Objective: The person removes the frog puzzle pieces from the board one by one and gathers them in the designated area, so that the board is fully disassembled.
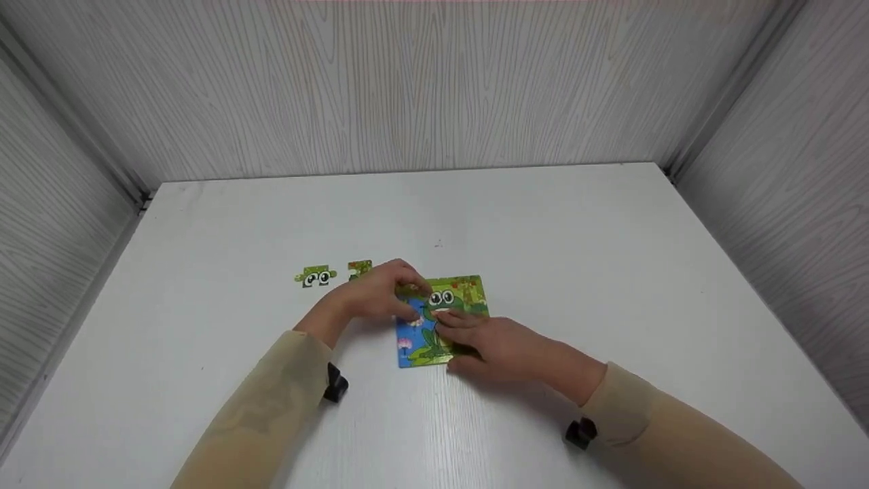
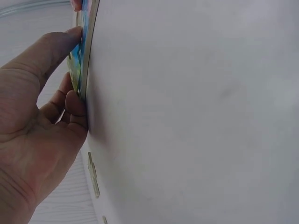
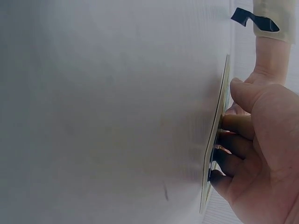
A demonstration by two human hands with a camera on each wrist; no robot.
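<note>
A frog jigsaw puzzle [image 1: 422, 353] in a thin flat tray lies on the white table, its picture showing a green frog, blue water and pink flowers. At its upper left corner is my left hand [image 1: 383, 288], the thumb and fingers spread and touching the picture. In the left wrist view the thumb [image 2: 60, 44] meets the puzzle's face, while bent fingers are at its edge. My right hand [image 1: 502, 346] rests on the puzzle's right side with its fingers extended over the frog. Both hands cover parts of the picture.
Left of the puzzle lies a loose puzzle piece with two eyes [image 1: 317, 276]. Another loose green piece [image 1: 360, 267] is beside it, partly behind the left hand. A wood-grain panel [image 1: 434, 88] stands at the table's back, with side panels at left and right.
</note>
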